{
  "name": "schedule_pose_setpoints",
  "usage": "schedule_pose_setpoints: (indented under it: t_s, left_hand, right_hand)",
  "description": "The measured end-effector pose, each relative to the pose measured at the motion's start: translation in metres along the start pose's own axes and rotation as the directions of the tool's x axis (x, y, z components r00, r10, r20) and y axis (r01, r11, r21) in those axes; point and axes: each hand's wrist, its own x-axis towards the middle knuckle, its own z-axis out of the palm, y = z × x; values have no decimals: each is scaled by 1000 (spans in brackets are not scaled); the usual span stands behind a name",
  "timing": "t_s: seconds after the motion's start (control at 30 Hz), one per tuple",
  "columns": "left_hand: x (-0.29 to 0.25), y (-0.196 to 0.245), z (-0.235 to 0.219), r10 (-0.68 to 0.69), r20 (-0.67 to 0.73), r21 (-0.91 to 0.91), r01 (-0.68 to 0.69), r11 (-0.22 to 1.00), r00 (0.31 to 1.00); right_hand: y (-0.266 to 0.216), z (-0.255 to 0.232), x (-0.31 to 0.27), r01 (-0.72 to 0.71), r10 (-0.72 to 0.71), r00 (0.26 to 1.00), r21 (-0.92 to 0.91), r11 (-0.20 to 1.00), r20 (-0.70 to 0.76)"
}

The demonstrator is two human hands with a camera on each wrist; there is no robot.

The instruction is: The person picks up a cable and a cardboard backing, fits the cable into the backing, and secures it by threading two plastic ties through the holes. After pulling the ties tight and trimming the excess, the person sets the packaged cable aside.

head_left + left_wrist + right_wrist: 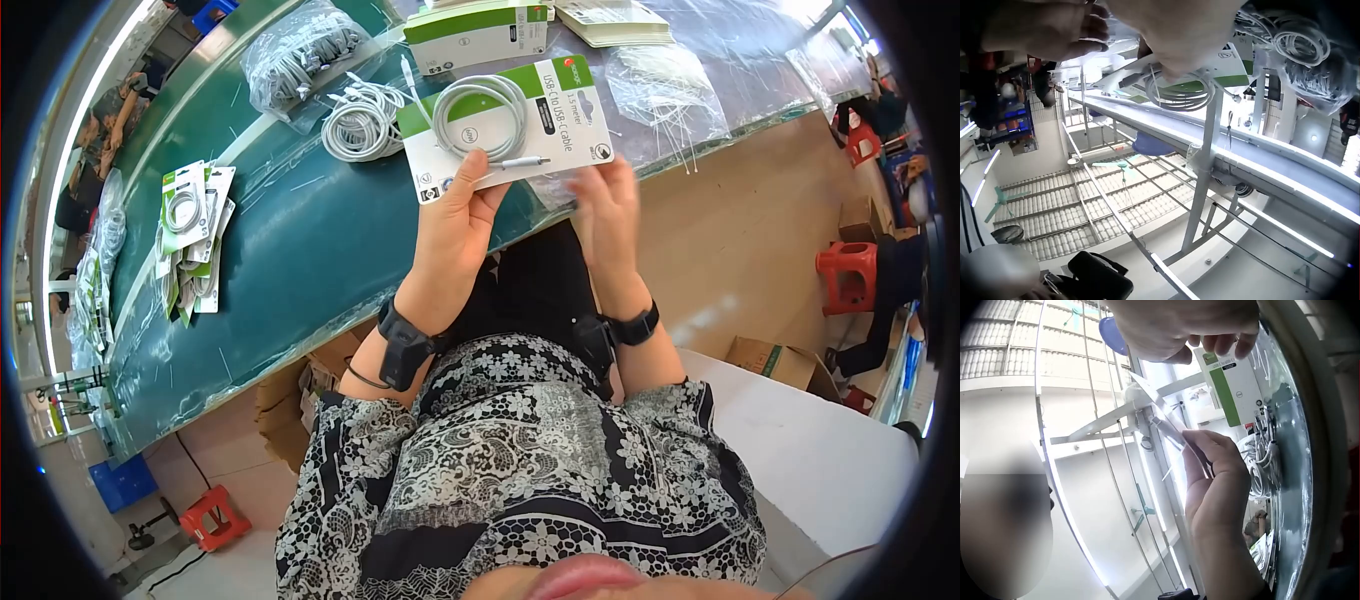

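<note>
A white-and-green printed card point(540, 140) carries a coiled light grey USB-C cable point(478, 86) on its front. My left hand point(455, 235) grips the card's lower left edge, thumb in front and fingers behind, and holds it tilted up above the table edge. One cable plug point(528, 161) lies along the card's lower part; another plug sticks out past the upper left corner. My right hand point(607, 215), blurred, is just beside the card's lower right corner with loosely bent fingers. In the right wrist view the left hand point(1219, 481) pinches the card seen edge-on.
Loose coiled cables point(362, 125) lie behind the card, near a bag of cables point(305, 60). Carded cables point(195, 235) are piled to the left. At the back are a white-and-green box point(480, 42), a stack of cards point(620, 22) and thin white ties point(665, 90).
</note>
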Motion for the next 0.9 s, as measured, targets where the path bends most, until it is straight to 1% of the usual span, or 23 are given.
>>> schedule_pose_setpoints:
  t_s: [0.03,0.07,0.1,0.13,0.17,0.23,0.27,0.33,0.37,0.43,0.5,0.53,0.57,0.63,0.73,0.8,0.83,0.87,0.9]
  left_hand:
    - [0,0,0,54,1,55,-54,997,999]
    - [-1,-1,0,55,-1,53,-55,997,998]
    - [-1,-4,1,78,7,69,-78,995,997]
    - [-3,-7,2,97,17,86,-98,991,995]
    - [-4,-10,3,112,30,103,-115,988,993]
    - [-10,-16,3,100,38,129,-105,986,994]
    - [-13,-17,3,102,38,157,-107,982,994]
    - [-12,-18,1,109,37,182,-114,977,993]
    - [-12,-17,0,157,83,200,-170,965,984]
    - [-12,-17,-2,243,178,230,-281,932,953]
    - [-11,-16,-2,217,174,210,-252,945,961]
    - [-11,-15,-1,195,168,191,-226,955,966]
    - [-11,-15,-1,172,162,172,-200,965,972]
    - [-10,-18,-1,193,156,149,-216,965,969]
    - [-11,-21,1,232,138,101,-247,964,963]
    - [-16,-17,9,234,120,202,-255,946,965]
    - [-19,-16,11,237,111,252,-258,933,965]
    - [-21,-16,10,240,113,251,-262,932,964]
    - [-24,-16,7,294,144,407,-327,853,945]
  right_hand:
    - [-3,0,-2,-1,1,1000,-2,1000,5]
    - [-10,2,-7,335,-313,942,-303,892,121]
    - [-18,3,-12,618,-538,781,-518,592,317]
    - [-26,3,-16,782,-622,555,-601,164,552]
    - [-30,10,-21,777,-621,559,-609,160,549]
    - [-33,29,-27,822,-547,438,-564,-76,713]
    - [-34,28,-26,821,-549,436,-565,-82,713]
    - [-30,27,-24,828,-576,392,-548,-119,718]
    - [-29,27,-23,832,-587,371,-539,-135,719]
    - [-31,29,-22,836,-571,381,-534,-122,727]
    - [-34,30,-22,843,-539,400,-529,-102,741]
    - [-34,30,-21,842,-541,398,-530,-105,741]
    - [-32,31,-21,847,-551,402,-525,-80,731]
    - [-30,31,-20,857,-571,409,-515,-29,712]
    - [-30,30,-20,857,-583,410,-515,-18,702]
    - [-30,28,-21,859,-586,409,-512,-12,699]
    - [-30,26,-21,864,-593,397,-503,-16,700]
    - [-31,24,-20,869,-601,384,-494,-20,701]
    - [-31,23,-20,875,-609,370,-484,-25,702]
